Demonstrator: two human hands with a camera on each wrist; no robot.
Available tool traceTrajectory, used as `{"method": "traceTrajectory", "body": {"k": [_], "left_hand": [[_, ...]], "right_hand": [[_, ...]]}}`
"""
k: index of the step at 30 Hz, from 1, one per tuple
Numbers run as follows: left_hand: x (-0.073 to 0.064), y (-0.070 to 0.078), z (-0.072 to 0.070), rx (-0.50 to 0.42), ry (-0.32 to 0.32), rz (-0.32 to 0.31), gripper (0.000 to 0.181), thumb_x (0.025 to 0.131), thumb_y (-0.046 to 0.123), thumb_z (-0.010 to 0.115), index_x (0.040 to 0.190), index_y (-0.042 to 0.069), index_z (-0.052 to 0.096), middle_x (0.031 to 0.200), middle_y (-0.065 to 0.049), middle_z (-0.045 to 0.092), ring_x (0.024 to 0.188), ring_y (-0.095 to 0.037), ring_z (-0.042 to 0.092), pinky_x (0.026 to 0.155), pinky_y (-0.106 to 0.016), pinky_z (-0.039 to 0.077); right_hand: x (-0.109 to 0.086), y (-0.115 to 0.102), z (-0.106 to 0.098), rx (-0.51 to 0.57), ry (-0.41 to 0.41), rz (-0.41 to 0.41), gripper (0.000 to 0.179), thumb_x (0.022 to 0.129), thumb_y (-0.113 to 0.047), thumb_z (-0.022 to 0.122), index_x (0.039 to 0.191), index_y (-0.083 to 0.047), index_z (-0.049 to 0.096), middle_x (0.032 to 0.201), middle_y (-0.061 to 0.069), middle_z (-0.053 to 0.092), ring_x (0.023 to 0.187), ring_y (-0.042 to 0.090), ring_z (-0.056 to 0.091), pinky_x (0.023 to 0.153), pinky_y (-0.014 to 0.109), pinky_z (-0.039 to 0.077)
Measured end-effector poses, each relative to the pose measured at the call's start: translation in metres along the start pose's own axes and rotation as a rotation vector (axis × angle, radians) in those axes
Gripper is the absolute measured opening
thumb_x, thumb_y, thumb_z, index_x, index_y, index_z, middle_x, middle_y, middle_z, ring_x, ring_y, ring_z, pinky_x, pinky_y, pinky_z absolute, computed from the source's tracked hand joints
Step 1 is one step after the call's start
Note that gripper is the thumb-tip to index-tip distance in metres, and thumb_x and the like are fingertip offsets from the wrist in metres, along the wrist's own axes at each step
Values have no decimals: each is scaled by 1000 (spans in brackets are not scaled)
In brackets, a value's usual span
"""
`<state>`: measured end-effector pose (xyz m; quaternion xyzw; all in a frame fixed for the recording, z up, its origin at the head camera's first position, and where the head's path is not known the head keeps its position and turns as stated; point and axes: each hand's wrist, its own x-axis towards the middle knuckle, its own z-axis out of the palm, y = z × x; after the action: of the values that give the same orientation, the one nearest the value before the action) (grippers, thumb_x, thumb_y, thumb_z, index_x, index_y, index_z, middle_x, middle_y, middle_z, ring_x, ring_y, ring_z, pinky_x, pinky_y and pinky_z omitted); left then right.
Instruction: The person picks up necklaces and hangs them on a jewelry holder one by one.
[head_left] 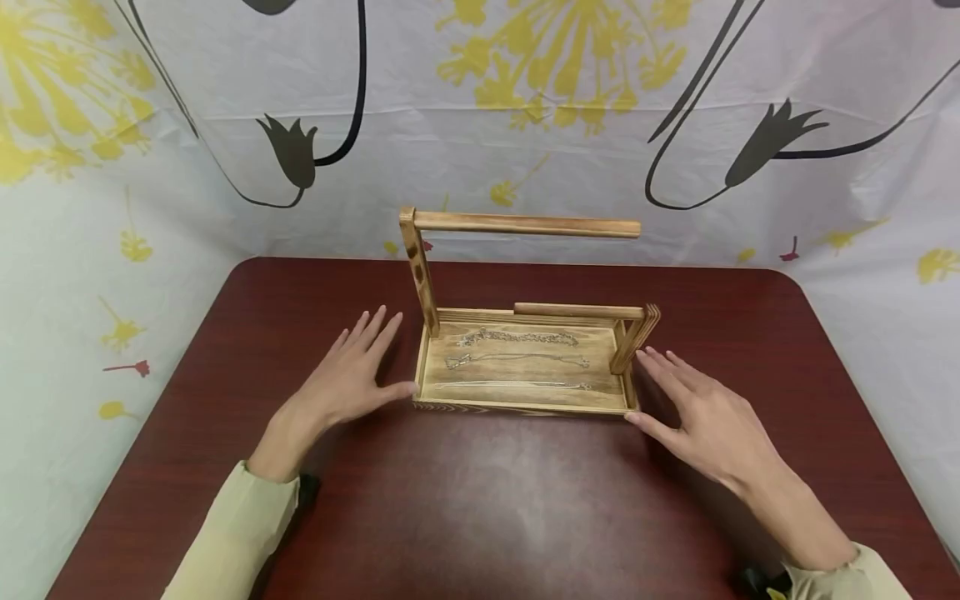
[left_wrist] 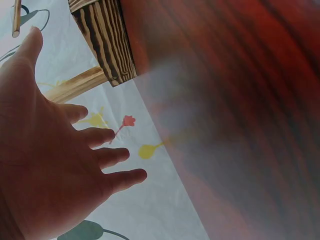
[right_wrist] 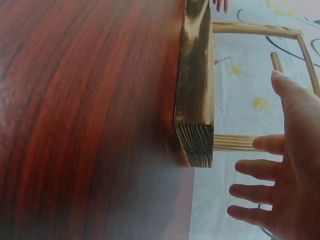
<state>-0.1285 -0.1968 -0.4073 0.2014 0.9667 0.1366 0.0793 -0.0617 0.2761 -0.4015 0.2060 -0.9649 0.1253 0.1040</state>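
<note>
**Tabletop with a wooden tray on its far half**

Largest first. My head feed takes in a pale printed cloth behind and beside the dark red-brown tabletop. The wooden tray lies flat, long side toward the wearer. At its left end a tall post carries a long bar; at its right end a short post carries a shorter bar.

I log the left hand released, fingers spread, thumb at the tray's near left corner. Right hand likewise released, at the right end. Whether either thumb touches wood, I cannot tell.

Smallest: three thin chains inside the tray, stretched lengthwise in rows: far, middle, near.
</note>
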Motion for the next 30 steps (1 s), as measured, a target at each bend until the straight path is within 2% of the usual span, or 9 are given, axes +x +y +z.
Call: {"method": "traceTrajectory", "body": {"k": [3,7,12,21,30], "left_hand": [[1,1,-1,-9,-4,0,108,84,78,52,162,21,2,166,-9,-3,151,-36,2,118,-59,11],[3,1,-2,-27,-12,2,106,86,72,58,161,24,0,166,-7,-2,152,-34,2,118,-58,11],[6,-1,0,-55,-28,5,106,85,74,57,161,25,1,167,-6,0,152,-34,5,119,-56,13],[11,0,2,-148,-54,11,106,84,67,65,162,22,9,166,-10,9,152,-30,8,120,-51,15],[14,1,0,-199,-74,-10,105,83,65,69,162,26,10,166,-6,11,152,-28,10,116,-57,23]], "right_hand": [[0,-3,0,11,25,-14,80,82,-51,76,150,-19,48,144,8,55,122,33,58,80,58,51],[1,-5,1,25,64,-37,76,80,-48,79,146,-21,52,132,8,63,111,32,64,75,56,53],[5,-9,5,36,87,-71,71,79,-46,80,140,-19,58,127,7,65,110,30,64,77,53,53],[14,-14,13,43,93,-101,67,79,-48,79,136,-17,61,123,7,66,109,28,64,78,51,54],[24,-17,21,61,100,-129,60,84,-43,76,136,-16,62,122,8,67,108,28,65,80,50,54]]}}
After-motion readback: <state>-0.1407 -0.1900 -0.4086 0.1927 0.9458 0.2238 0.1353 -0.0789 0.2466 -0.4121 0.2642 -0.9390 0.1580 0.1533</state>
